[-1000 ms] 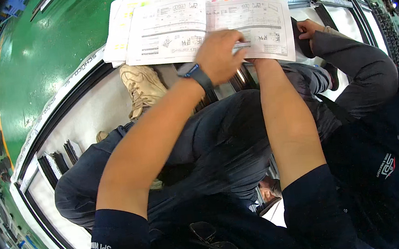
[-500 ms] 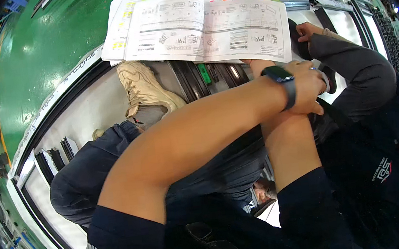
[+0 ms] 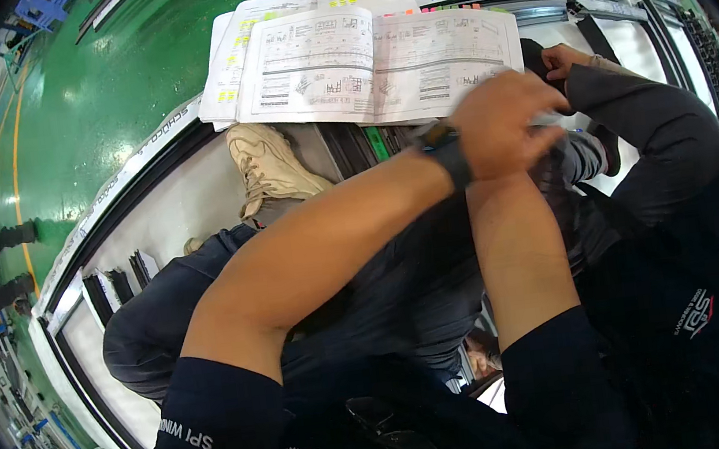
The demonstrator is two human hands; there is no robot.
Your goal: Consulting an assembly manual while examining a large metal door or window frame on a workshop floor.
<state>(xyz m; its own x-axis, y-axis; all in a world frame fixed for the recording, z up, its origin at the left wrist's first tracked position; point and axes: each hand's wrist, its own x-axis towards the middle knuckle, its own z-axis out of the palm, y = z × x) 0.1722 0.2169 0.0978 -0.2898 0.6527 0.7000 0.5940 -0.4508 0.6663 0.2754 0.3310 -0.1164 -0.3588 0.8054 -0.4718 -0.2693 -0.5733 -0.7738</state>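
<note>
Head view: left hand (image 3: 503, 124) curled over the hidden right hand, grip unclear, just below the drawings (image 3: 377, 63) on the frame (image 3: 150, 173); thin floppy paper, lift by an edge.

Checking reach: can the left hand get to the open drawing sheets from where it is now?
Probably yes. The left hand hovers at the lower right edge of the drawing sheets, crossed over the right forearm; nothing lies between hand and paper.

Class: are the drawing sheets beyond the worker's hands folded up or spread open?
Spread open: the drawing sheets lie flat, two printed pages side by side.
</note>
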